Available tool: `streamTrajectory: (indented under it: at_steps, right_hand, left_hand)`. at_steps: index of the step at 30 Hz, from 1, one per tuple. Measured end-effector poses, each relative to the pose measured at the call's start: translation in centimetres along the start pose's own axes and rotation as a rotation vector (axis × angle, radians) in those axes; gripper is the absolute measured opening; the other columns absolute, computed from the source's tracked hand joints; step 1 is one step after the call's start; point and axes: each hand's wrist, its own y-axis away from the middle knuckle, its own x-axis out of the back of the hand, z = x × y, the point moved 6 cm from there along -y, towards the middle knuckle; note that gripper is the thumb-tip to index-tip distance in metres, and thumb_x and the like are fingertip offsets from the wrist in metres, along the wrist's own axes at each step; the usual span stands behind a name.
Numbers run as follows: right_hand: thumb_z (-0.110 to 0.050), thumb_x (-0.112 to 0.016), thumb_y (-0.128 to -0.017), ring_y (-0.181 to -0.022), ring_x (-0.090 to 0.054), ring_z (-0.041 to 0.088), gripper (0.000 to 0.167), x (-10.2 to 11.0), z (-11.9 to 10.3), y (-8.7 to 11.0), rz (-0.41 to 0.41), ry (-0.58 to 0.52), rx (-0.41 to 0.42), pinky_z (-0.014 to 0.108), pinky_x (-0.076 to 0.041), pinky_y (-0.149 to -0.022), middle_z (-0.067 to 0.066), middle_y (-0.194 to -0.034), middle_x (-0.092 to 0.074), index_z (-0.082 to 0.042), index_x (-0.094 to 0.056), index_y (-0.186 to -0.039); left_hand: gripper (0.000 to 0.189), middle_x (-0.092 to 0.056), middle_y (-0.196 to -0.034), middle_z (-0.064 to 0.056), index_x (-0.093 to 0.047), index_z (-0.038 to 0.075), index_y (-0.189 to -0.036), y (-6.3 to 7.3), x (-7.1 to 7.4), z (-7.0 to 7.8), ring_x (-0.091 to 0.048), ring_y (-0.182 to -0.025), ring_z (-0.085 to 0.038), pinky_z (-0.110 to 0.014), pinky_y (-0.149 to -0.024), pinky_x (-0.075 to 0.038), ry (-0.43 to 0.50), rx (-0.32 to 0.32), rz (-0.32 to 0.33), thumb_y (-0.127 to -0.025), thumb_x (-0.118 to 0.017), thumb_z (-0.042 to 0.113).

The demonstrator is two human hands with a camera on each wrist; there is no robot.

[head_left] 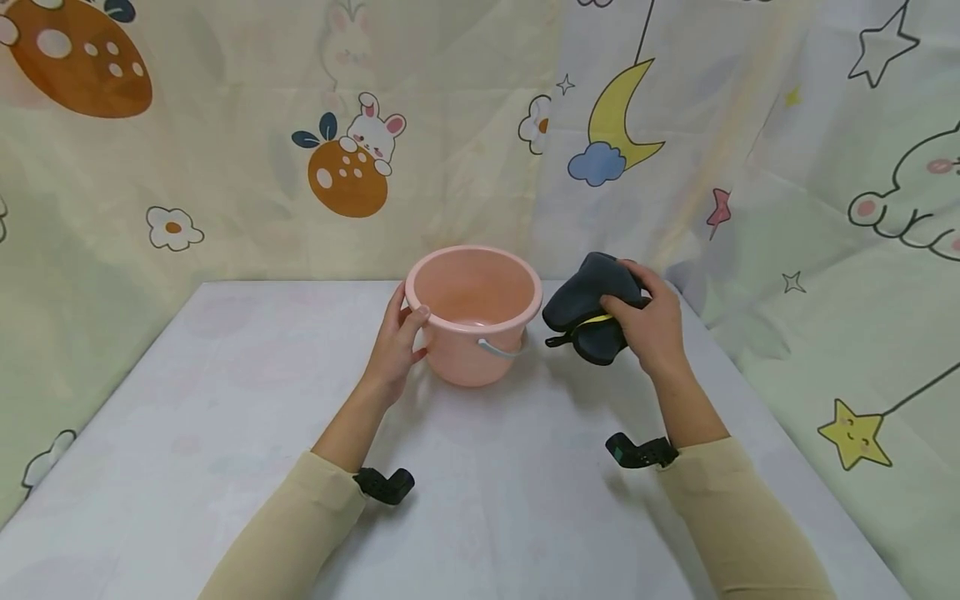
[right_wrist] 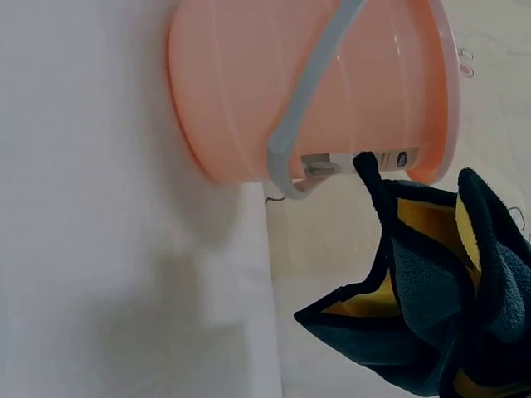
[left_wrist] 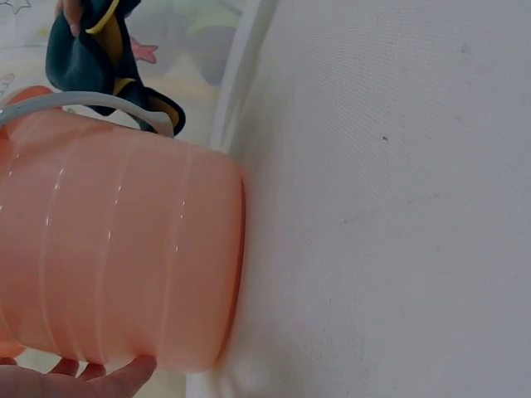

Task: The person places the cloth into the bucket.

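Pale printed fabric point(head_left: 465, 150) hangs behind and beside a table point(head_left: 487, 500) covered in smooth white, whose far edge runs along the foot of the drapes. Taking the pink bucket point(head_left: 465, 358) as the clock's centre, a printed rabbit on an orange fruit point(head_left: 348, 177) sits between 10 and 11, a daisy point(head_left: 174, 228) between 9 and 10, a yellow moon point(head_left: 618, 117) between 1 and 2, and a smiling star point(head_left: 857, 435) between 3 and 4. The bucket stands upright towards the table's far edge, its grey handle point(head_left: 498, 348) drooping at the front; the right wrist view shows a label point(right_wrist: 386, 160) on its wall.

At the bucket's 8 o'clock, the left hand point(head_left: 392, 350) is curved round its side, thumb by the rim. At 3 o'clock, the right hand point(head_left: 658, 321) pinches a dark, yellow-lined cloth item point(head_left: 592, 292) between thumb and fingers, raised over the surface just beside the bucket, with soft shadow below. Black wrist cameras point(head_left: 386, 486) show at 7 and 4 o'clock, next to beige sleeves point(head_left: 285, 533).
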Motion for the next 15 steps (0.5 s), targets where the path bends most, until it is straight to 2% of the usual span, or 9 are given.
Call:
streamTrajectory:
  at_steps: [4, 12, 15]
  right_hand:
    - [-0.023, -0.068, -0.097, -0.120, -0.059, 0.035, 0.061, 0.3, -0.3, -0.1, 0.004, 0.005, -0.005, 0.019, -0.054, -0.077, 0.014, -0.151, -0.047, -0.028, -0.048, -0.155]
    - [-0.026, -0.068, -0.097, -0.115, -0.059, 0.027, 0.059, 0.8, -1.4, -0.2, 0.033, 0.023, -0.002, 0.042, -0.060, -0.093, 0.009, -0.147, -0.050, -0.032, -0.050, -0.153]
    - [-0.025, -0.068, -0.097, -0.113, -0.060, 0.026, 0.058, 0.8, -1.9, -0.4, 0.039, 0.016, 0.011, 0.046, -0.059, -0.095, 0.009, -0.145, -0.051, -0.032, -0.052, -0.152]
  left_hand:
    - [0.072, -0.032, -0.166, -0.009, -0.016, 0.036, -0.166, -0.1, 0.0, -0.1, -0.036, -0.147, -0.026, -0.067, -0.113, -0.038, 0.003, -0.004, 0.000, -0.102, -0.052, 0.038]
    - [0.070, -0.034, -0.165, -0.009, -0.017, 0.035, -0.166, -0.2, -0.1, -0.1, -0.037, -0.147, -0.027, -0.068, -0.114, -0.036, 0.016, -0.001, 0.000, -0.104, -0.050, 0.034]
    - [0.070, -0.034, -0.165, -0.009, -0.017, 0.035, -0.166, -0.1, -0.1, -0.1, -0.037, -0.147, -0.028, -0.068, -0.114, -0.037, 0.013, -0.004, 0.007, -0.104, -0.050, 0.034]
